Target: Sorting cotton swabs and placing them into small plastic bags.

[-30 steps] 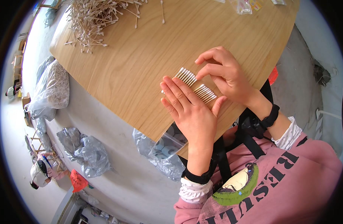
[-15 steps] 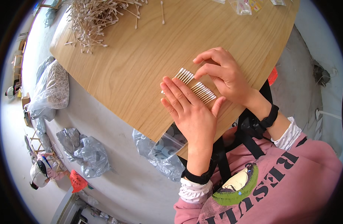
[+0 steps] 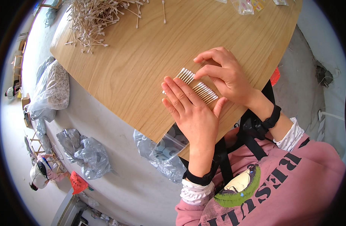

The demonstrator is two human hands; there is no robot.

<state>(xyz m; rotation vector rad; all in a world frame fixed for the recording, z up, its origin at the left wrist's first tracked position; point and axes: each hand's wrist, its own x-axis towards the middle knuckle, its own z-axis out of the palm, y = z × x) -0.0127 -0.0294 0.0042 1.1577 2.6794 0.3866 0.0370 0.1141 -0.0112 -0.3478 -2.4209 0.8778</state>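
My left hand (image 3: 193, 111) lies flat with its fingers stretched out over two small rows of cotton swabs on the wooden tabletop. The upper row (image 3: 185, 75) shows its white tips beyond my fingers, and the lower row (image 3: 205, 92) shows between my index finger and thumb. Part of both rows is hidden under the palm and fingers. Just right of the swabs, my right hand (image 3: 222, 73) is bent with its fingers apart and nothing between them. One of its fingertips touches, or nearly touches, the right end of the upper row.
A loose heap of cotton swabs (image 3: 92, 20) covers the table's far left corner, with single swabs beside it. Small clear packets (image 3: 243, 6) lie at the far edge. A zip bag (image 3: 169, 145) hangs over the near edge. Stuffed plastic bags (image 3: 54, 86) stand on the floor at left.
My right hand has shifted slightly left, bringing its fingertip closer against the upper row's end. The left hand and the swabs look the same.
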